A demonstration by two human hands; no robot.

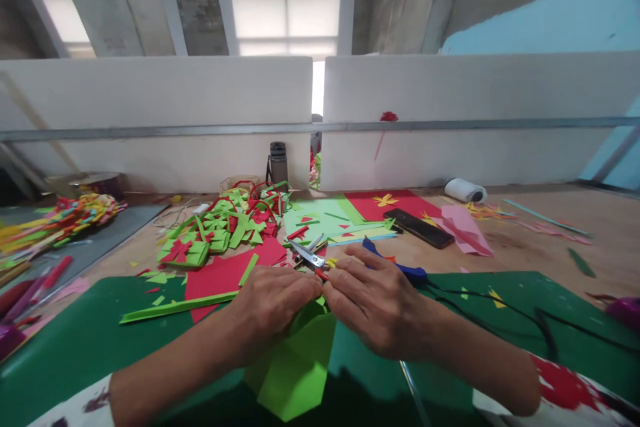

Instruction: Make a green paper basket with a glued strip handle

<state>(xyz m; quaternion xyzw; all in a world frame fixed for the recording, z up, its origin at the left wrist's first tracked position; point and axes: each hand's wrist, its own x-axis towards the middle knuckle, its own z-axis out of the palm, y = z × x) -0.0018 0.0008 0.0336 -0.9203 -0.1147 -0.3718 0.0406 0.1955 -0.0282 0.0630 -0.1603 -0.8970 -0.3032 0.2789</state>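
Note:
A folded bright green paper piece (299, 373) hangs below my hands over the green mat (100, 307). My left hand (270, 303) is closed on its upper edge, the thumb meeting the fingers of the other hand. My right hand (377, 300) pinches the same edge from the right; its fingertips are partly hidden. Just beyond the fingers lie scissors (307, 255), their handles partly covered by my right hand. A blue glue gun (411, 272) rests beside my right hand, its black cord running right. A green paper strip (180, 307) lies left of my left hand.
Several green and red folded paper pieces (220, 233) are heaped behind left. Red paper (360, 203), a black phone (420, 228), pink paper (463, 230) and a white roll (465, 190) lie behind right. A dark bottle (278, 163) stands by the white partition (200, 93).

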